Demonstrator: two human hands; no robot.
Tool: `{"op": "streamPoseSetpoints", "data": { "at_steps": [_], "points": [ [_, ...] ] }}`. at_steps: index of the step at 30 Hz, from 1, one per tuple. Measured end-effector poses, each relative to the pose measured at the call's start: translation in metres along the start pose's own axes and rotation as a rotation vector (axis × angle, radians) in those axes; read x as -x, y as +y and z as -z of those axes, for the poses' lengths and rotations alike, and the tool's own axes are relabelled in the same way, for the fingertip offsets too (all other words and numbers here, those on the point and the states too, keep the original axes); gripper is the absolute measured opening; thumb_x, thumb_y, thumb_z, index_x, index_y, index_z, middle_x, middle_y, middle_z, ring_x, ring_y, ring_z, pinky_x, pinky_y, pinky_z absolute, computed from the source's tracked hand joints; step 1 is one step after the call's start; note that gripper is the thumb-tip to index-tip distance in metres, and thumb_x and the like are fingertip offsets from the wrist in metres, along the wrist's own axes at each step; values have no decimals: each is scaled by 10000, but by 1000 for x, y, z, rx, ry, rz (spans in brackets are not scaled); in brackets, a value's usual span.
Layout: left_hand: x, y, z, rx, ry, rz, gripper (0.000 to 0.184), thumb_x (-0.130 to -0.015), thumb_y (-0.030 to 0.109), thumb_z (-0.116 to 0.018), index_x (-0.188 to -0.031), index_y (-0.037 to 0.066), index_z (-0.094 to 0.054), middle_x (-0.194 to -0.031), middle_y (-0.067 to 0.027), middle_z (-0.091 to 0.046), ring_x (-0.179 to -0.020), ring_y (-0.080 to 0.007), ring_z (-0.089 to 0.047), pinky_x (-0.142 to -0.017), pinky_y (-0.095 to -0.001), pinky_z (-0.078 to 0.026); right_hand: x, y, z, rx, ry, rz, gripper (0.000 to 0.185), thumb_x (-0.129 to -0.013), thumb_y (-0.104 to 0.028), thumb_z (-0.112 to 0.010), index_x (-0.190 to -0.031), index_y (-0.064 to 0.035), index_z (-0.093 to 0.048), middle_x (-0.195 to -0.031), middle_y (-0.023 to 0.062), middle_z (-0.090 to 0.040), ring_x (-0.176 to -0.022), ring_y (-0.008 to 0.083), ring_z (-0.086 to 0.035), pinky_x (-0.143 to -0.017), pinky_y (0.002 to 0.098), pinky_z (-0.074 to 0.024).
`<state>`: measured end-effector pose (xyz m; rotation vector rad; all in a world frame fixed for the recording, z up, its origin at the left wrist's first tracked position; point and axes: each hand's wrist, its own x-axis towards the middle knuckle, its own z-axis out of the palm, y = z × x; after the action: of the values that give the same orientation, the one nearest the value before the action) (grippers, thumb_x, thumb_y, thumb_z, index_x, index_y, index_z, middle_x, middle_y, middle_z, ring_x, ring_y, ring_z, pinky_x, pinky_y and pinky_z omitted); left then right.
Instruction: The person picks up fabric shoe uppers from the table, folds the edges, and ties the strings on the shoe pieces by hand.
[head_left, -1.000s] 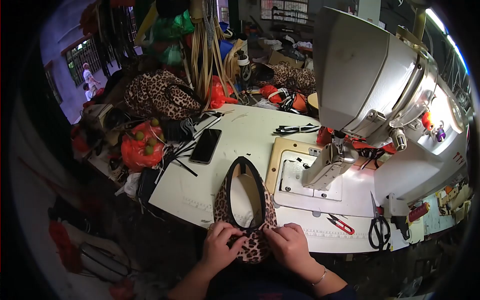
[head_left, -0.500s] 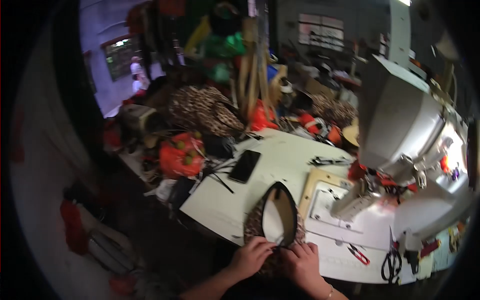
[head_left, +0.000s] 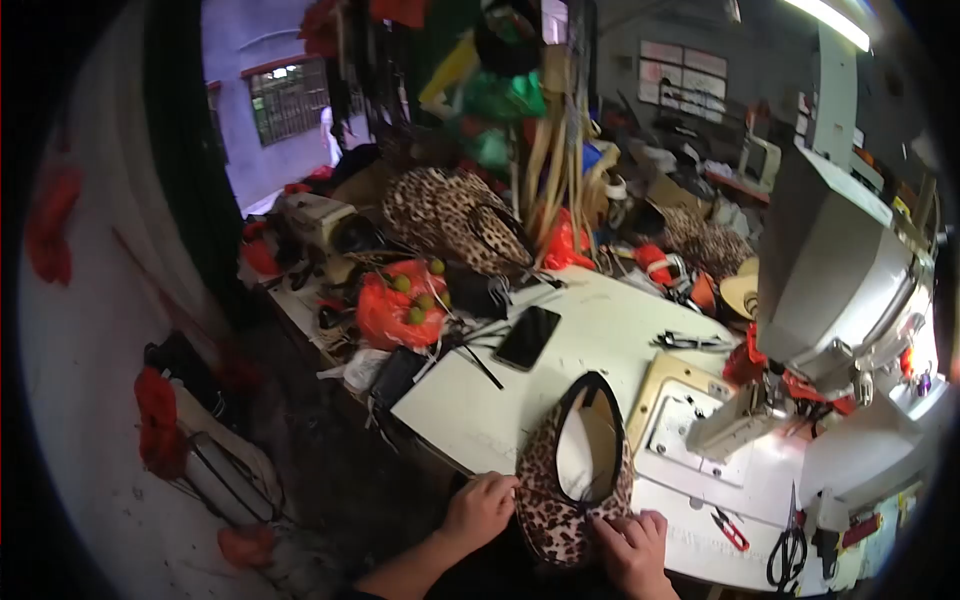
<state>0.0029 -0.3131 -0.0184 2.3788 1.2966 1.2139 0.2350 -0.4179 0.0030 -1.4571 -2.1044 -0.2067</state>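
A leopard-print shoe upper [head_left: 548,513] with black edging round its opening lies at the front edge of the white table, its closed end toward me. My left hand [head_left: 482,512] is at its left side, thumb and fingers pinched together on the edge of the print. On the right side, my right hand [head_left: 632,548] has its fingers bent against the print near the lower end of the opening; its fingertips are partly hidden. A pale lining shows inside the opening.
A sewing machine [head_left: 830,270] stands at the right. Red snips [head_left: 731,530] and black scissors [head_left: 787,552] lie near the front edge. Further back are a phone [head_left: 527,337], a red bag of round green fruit [head_left: 400,305] and leopard-print pieces [head_left: 450,215]. A person [head_left: 330,135] is outside.
The view has swung left, so the table and machine appear further right and lower. My left hand has moved from the shoe's opening to its left side.
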Motion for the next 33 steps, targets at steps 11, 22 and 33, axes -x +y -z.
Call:
{"op": "streamPoseSetpoints", "data": {
  "at_steps": [11, 22, 33],
  "points": [
    [5, 22, 23, 723, -436, 276, 246, -824, 0, -656, -1070, 12, -658, -953, -90, -673, -793, -129, -667, -664, -238, -530, -16, -8, -7, 6, 156, -49, 354, -645, -80, -669, -996, -121, -672, -953, 24, -606, -968, 244, -542, -896, 427, -386],
    [17, 64, 10, 838, -469, 395, 294, -948, 9, -480, -1222, -38, -578, -1050, -102, -657, -836, -127, -638, -757, -250, -515, -22, -20, -10, -311, 360, -37, 323, -650, -102, -778, -955, -77, -676, -856, 28, -622, -807, 222, -587, -734, 343, -436],
    [7, 71, 18, 375, -338, 108, 260, -803, 7, -670, -1062, 25, -675, -989, -89, -647, -887, -188, -631, -785, -313, -516, -20, -21, -5, -411, 209, -146, 225, -713, -66, -736, -875, -68, -580, -842, 81, -586, -821, 263, -559, -755, 360, -401]
  ]
}}
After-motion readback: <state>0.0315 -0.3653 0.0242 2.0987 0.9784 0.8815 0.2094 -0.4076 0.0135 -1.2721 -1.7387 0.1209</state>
